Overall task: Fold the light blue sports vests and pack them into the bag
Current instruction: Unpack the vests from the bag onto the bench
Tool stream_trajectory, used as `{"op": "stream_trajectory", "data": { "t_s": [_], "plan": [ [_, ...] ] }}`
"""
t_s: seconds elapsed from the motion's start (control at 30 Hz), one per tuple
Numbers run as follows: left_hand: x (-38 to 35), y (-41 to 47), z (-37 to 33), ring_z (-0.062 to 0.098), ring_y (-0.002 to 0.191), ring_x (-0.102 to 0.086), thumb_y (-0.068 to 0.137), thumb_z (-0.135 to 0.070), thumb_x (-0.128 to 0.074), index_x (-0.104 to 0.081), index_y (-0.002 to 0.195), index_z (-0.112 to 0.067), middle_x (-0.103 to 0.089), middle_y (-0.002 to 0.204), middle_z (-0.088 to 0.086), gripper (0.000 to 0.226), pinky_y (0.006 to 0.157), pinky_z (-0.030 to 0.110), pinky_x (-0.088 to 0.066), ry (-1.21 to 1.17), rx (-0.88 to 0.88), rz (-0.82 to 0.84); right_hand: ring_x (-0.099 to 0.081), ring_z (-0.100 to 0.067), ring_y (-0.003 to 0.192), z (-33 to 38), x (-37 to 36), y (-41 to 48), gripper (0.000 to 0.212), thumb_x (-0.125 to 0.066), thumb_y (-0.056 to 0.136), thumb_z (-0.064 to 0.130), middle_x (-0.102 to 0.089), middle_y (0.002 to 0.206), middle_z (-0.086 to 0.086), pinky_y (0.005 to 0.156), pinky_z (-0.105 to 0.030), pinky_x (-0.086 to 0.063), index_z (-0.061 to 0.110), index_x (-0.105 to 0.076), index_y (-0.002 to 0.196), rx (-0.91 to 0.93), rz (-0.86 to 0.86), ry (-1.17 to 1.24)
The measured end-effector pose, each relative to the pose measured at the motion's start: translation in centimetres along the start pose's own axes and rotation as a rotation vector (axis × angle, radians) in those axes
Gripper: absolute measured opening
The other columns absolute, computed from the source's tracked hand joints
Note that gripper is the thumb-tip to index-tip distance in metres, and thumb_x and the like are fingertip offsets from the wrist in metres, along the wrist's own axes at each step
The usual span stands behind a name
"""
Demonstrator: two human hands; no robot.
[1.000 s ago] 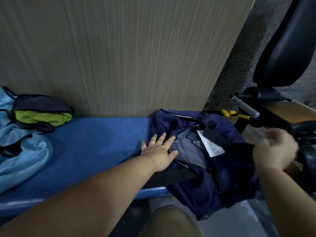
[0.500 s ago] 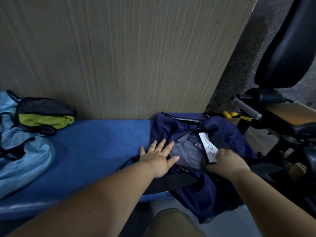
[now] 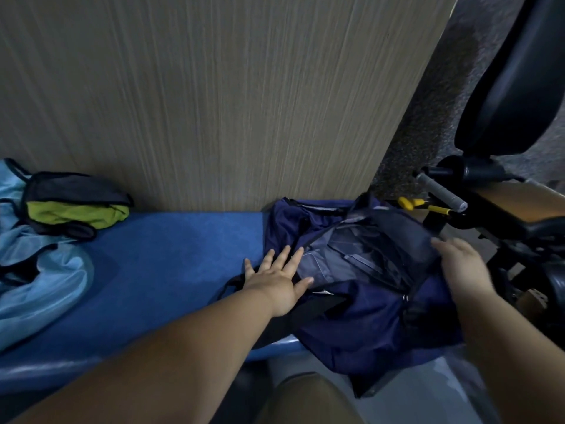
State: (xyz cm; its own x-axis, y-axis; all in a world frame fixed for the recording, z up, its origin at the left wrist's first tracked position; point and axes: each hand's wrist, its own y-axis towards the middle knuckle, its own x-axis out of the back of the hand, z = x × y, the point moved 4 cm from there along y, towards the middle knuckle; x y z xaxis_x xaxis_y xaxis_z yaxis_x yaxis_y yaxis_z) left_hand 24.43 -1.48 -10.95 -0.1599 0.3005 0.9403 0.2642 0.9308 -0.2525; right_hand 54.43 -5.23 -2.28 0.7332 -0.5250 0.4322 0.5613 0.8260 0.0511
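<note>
The light blue vests (image 3: 39,280) lie unfolded at the left, and the bag (image 3: 367,304) gapes open. The left hand (image 3: 279,281) presses on it with flat fingers. I cannot tell the grip of the right hand (image 3: 461,267).

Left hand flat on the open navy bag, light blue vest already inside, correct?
No. The left hand lies flat on the open navy bag, but the light blue vest lies outside, on the blue bench; head view shows it.
</note>
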Motion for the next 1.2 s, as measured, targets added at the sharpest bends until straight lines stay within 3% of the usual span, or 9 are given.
{"op": "stream_trajectory", "data": {
  "t_s": [0.07, 0.17, 0.33, 0.47, 0.6, 0.73, 0.87, 1.03, 1.2],
  "plan": [
    [0.0, 0.2, 0.0, 0.018, 0.148, 0.015, 0.095, -0.068, -0.013, 0.021, 0.147, -0.045, 0.021, 0.159, -0.016, 0.066, 0.115, 0.061, 0.007, -0.004, 0.005, 0.005, -0.059, -0.031, 0.096, -1.3, 1.4, 1.1, 0.033, -0.053, 0.098, 0.029, -0.061, 0.118, -0.024, 0.075, -0.035, -0.045, 0.002, -0.061, 0.116, -0.048, -0.083, 0.069],
    [0.1, 0.4, 0.2, 0.018, 0.148, 0.015, 0.094, -0.068, -0.014, 0.02, 0.147, -0.044, 0.02, 0.159, -0.016, 0.068, 0.115, 0.061, 0.007, -0.001, 0.007, 0.01, -0.05, -0.044, 0.118, -3.5, 1.3, 1.4, 0.035, -0.043, 0.103, 0.02, -0.054, 0.126, -0.031, 0.096, -0.044, -0.038, -0.006, -0.058, 0.12, -0.159, -0.164, -0.213],
    [-0.2, 0.4, 0.7, 0.018, 0.148, 0.016, 0.093, -0.071, -0.015, 0.019, 0.148, -0.042, 0.021, 0.159, -0.015, 0.071, 0.115, 0.059, 0.008, 0.016, 0.011, -0.008, -0.049, -0.05, 0.118, -5.7, -1.1, 0.0, 0.031, -0.049, 0.092, 0.011, -0.052, 0.128, -0.031, 0.096, -0.046, -0.04, 0.004, -0.047, 0.122, -0.258, -0.225, -0.428],
    [-0.4, 0.3, 0.9, 0.018, 0.148, 0.017, 0.093, -0.07, -0.015, 0.019, 0.149, -0.041, 0.022, 0.159, -0.013, 0.071, 0.115, 0.059, 0.009, 0.014, 0.001, -0.03, -0.031, -0.041, 0.131, -4.5, -2.7, 0.2, 0.065, -0.049, 0.085, 0.001, -0.031, 0.15, -0.015, 0.103, -0.049, -0.034, 0.025, -0.037, 0.143, 0.119, -0.093, -0.743],
    [-0.5, 0.1, 0.9, 0.018, 0.148, 0.018, 0.094, -0.068, -0.016, 0.02, 0.148, -0.042, 0.025, 0.158, -0.012, 0.07, 0.115, 0.059, 0.01, -0.003, -0.019, -0.064, -0.022, -0.031, 0.145, -4.0, -3.2, 0.4, 0.085, -0.053, 0.077, -0.007, -0.026, 0.16, -0.009, 0.111, -0.053, -0.026, 0.022, -0.029, 0.153, 0.548, -0.042, -0.87],
    [-0.5, 0.2, 1.0, 0.018, 0.148, 0.018, 0.095, -0.068, -0.015, 0.021, 0.148, -0.042, 0.027, 0.157, -0.013, 0.069, 0.114, 0.06, 0.011, 0.003, -0.032, -0.071, -0.021, -0.033, 0.147, -2.5, -3.8, 0.9, 0.076, -0.033, 0.077, 0.015, -0.031, 0.158, -0.012, 0.115, -0.053, -0.019, 0.016, -0.024, 0.153, 0.846, 0.049, -1.111],
    [-0.6, 0.3, 0.9, 0.019, 0.147, 0.02, 0.095, -0.067, -0.014, 0.021, 0.148, -0.041, 0.031, 0.155, -0.015, 0.068, 0.113, 0.061, 0.013, 0.014, -0.059, -0.083, -0.02, -0.028, 0.148, 0.0, -5.8, 2.2, 0.075, -0.03, 0.088, 0.049, -0.025, 0.16, -0.005, 0.117, -0.056, -0.018, 0.01, -0.026, 0.152, 0.938, 0.122, -1.227],
    [-0.6, 0.6, 1.0, 0.018, 0.146, 0.023, 0.095, -0.068, -0.013, 0.021, 0.148, -0.041, 0.033, 0.153, -0.017, 0.069, 0.112, 0.063, 0.014, 0.022, -0.086, -0.083, 0.006, -0.015, 0.151, -0.3, -8.6, 5.6, 0.097, 0.012, 0.077, 0.08, 0.005, 0.163, 0.011, 0.121, -0.049, 0.0, 0.024, 0.004, 0.156, 0.69, 0.268, -1.291],
    [-0.6, 1.1, 1.2, 0.018, 0.146, 0.025, 0.091, -0.073, -0.011, 0.021, 0.148, -0.042, 0.032, 0.154, -0.016, 0.072, 0.111, 0.063, 0.015, 0.039, -0.091, -0.069, -0.002, -0.012, 0.151, -3.3, -11.8, 6.4, 0.08, -0.016, 0.091, 0.071, -0.006, 0.165, 0.012, 0.121, -0.051, -0.002, 0.029, -0.002, 0.157, 0.426, 0.41, -1.184]
  ]
}}
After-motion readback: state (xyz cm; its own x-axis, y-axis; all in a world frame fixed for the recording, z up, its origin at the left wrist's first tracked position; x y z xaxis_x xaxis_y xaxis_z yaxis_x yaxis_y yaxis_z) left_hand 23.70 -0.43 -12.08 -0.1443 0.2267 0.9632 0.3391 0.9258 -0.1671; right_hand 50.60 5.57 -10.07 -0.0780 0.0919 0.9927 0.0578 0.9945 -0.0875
